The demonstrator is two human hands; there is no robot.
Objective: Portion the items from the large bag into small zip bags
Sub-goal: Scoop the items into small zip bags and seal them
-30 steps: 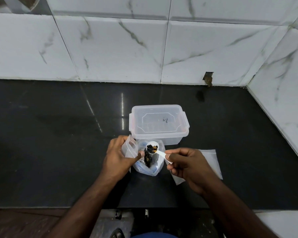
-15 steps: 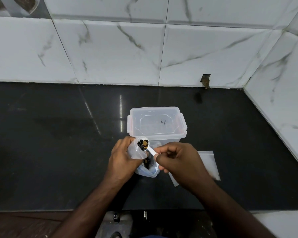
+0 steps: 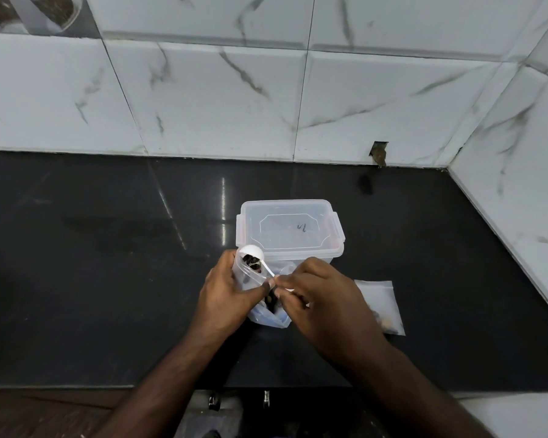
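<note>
A lidded clear plastic container (image 3: 290, 229) sits on a black countertop (image 3: 92, 263) just behind both hands. A filled small zip bag (image 3: 382, 306) lies flat to the right. Both forearms reach in from below. The left hand (image 3: 227, 294) grips an open small bag (image 3: 249, 276) upright. The right hand (image 3: 318, 298) pinches a white scoop (image 3: 253, 256), tipped into that bag's mouth, holding dark pieces. The large bag (image 3: 271, 319) sits between the hands, mostly hidden.

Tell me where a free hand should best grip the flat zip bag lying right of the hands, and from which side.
Probably the far top edge of the flat zip bag, from above and behind. It lies flat on the black counter with dark pieces gathered at its near end, so pinching the emptier far end should keep them inside. The right hand partly covers its left edge.
</note>
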